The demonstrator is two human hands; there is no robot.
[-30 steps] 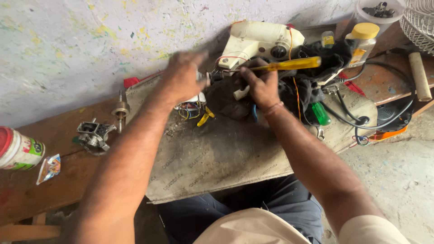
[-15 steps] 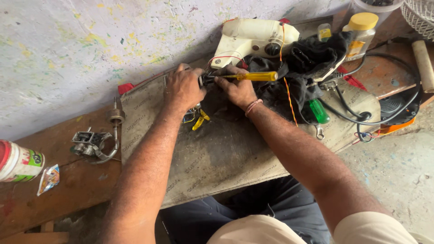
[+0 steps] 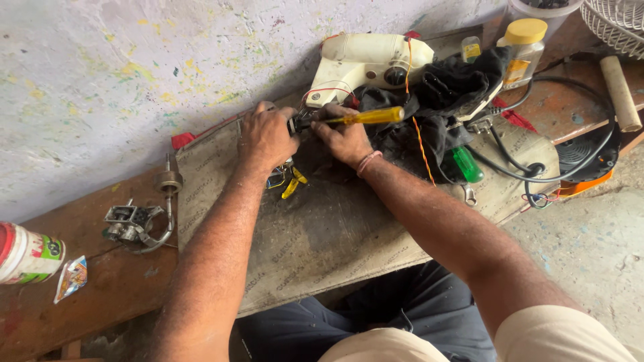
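1. left hand (image 3: 267, 137) is closed around a small dark part (image 3: 295, 125), at the far edge of the grey mat (image 3: 335, 234).
2. right hand (image 3: 345, 137) grips a yellow-handled screwdriver (image 3: 365, 118), tip at that part.
3. step judged: working a fastener; next calls for steady tip alignment.
4. cream housing (image 3: 372, 64) lies just behind.

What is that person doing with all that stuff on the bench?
A person sits at a wooden workbench covered with a grey board. The right hand holds a yellow-handled screwdriver, its tip pointing at a small dark part gripped by the left hand. Just behind lie a cream plastic machine housing and a black cloth. Coloured wires and yellow clips sit under the left hand.
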